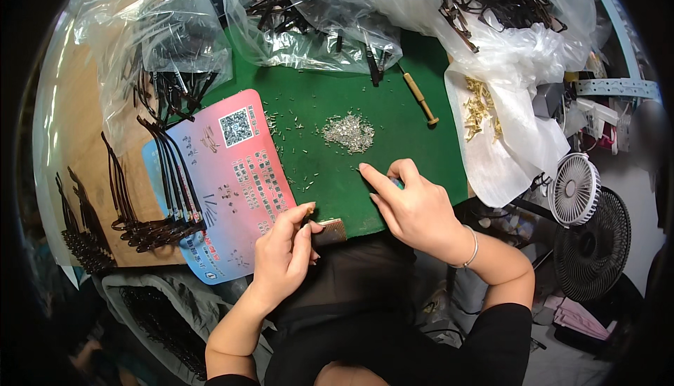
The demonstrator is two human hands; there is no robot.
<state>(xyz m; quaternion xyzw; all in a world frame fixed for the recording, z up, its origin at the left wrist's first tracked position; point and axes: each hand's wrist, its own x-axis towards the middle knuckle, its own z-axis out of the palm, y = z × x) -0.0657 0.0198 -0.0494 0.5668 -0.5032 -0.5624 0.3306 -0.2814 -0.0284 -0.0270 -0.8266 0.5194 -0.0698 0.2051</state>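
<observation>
My left hand [286,254] pinches a small brown eyeglass arm piece [330,231] at the near edge of the green mat [393,115]. My right hand [414,207] rests on the mat just right of it, index finger stretched toward a heap of tiny silver screws [349,132], with a small teal tool [398,184] tucked under its fingers. Loose screws lie scattered on the mat around the heap.
A pink and blue printed card [239,175] carries a row of dark eyeglass arms [165,203]. Clear bags of dark frame parts [309,14] crowd the far side. A wooden-handled screwdriver [420,96], gold parts on white plastic [479,108] and two fans [574,189] stand right.
</observation>
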